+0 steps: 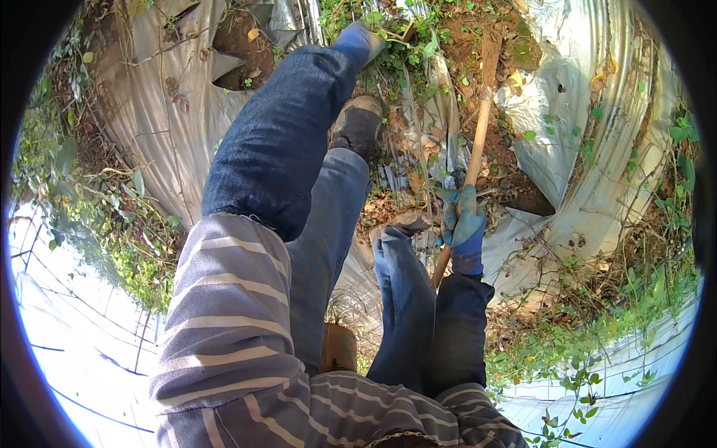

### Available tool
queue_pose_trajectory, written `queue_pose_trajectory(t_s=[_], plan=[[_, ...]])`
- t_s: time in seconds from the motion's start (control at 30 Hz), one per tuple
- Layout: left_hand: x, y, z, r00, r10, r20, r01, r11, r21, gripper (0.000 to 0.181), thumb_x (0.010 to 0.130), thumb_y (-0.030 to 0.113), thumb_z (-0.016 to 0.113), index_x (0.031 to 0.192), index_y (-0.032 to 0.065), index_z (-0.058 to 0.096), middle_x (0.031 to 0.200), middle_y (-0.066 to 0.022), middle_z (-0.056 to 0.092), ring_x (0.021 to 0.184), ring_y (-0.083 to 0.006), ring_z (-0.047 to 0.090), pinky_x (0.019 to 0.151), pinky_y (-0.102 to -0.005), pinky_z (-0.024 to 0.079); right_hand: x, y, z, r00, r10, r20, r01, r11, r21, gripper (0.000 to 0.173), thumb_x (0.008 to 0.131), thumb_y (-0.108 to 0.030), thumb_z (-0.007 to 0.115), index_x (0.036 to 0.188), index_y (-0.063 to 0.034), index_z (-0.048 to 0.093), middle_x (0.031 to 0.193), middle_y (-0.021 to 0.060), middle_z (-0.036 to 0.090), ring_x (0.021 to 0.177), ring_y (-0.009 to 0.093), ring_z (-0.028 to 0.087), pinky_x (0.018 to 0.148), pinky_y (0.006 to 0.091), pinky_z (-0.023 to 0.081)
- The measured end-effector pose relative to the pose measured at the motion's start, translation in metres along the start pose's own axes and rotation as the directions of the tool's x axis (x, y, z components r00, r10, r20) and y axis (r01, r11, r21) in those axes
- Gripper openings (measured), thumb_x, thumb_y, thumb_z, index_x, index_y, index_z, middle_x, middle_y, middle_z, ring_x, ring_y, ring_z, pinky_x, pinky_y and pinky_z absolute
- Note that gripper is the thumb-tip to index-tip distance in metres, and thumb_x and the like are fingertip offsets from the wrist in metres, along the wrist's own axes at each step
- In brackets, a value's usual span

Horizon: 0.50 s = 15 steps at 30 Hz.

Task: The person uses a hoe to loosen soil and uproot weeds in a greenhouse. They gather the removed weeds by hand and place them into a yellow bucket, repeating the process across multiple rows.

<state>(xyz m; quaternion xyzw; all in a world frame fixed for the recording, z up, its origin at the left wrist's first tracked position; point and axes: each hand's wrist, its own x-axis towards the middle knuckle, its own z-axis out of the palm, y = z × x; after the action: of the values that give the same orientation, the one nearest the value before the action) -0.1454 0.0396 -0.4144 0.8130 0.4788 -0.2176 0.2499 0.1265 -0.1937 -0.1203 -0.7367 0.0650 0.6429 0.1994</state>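
Observation:
My left hand (360, 46), in a blue and grey work glove, reaches into green weeds (411, 47) at the top middle. Its fingers are partly hidden, so whether they grip the stems is unclear. My right hand (465, 215), in a blue glove with a soiled grey-green coating, is closed around the wooden handle (480, 134) of a long tool. The handle slants upward to a brown, soil-coloured end (490, 53) lying over bare soil; the exact kind of tool cannot be told. Below my right hand the handle passes beside my jeans.
Torn silvery plastic mulch film (168, 112) lies left, with more film (560, 129) at right. Brown soil and dry leaves show through the holes. My shoe (358, 123) stands near the weeds. Vines (123, 224) and thin dry stems run along both sides. A brown rounded object (338, 348) sits between my legs.

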Motion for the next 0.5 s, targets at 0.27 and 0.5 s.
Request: queue_pose_trajectory(t_s=[0.27,0.5], plan=[[-0.019,-0.008,-0.176,0.829,-0.487,-0.274,0.266,0.776,-0.573,0.021,0.088,0.019,0.055,0.1,0.0066,0.067,0.092,-0.0161,0.067,0.085,-0.0296,0.064,0.078,-0.0366,0.05,-0.012,0.002,-0.017,0.997,0.072,-0.003,-0.071,0.993,0.089,0.058,0.094,-0.053,0.042,0.098,0.0007,0.063,0.05,-0.0015,0.039,0.032,0.011,0.033,0.031,0.0281,0.033],[0.039,0.136,-0.149,0.981,0.131,-0.143,-0.139,0.989,-0.048,0.019,0.087,0.018,0.055,0.097,0.009,0.069,0.09,-0.0153,0.067,0.083,-0.0295,0.066,0.072,-0.0395,0.051,-0.005,0.004,-0.035,0.997,0.075,0.036,-0.081,0.971,0.225,0.052,0.093,-0.05,0.046,0.109,-0.0019,0.057,0.051,0.0011,0.043,0.032,0.015,0.036,0.031,0.0334,0.035]])
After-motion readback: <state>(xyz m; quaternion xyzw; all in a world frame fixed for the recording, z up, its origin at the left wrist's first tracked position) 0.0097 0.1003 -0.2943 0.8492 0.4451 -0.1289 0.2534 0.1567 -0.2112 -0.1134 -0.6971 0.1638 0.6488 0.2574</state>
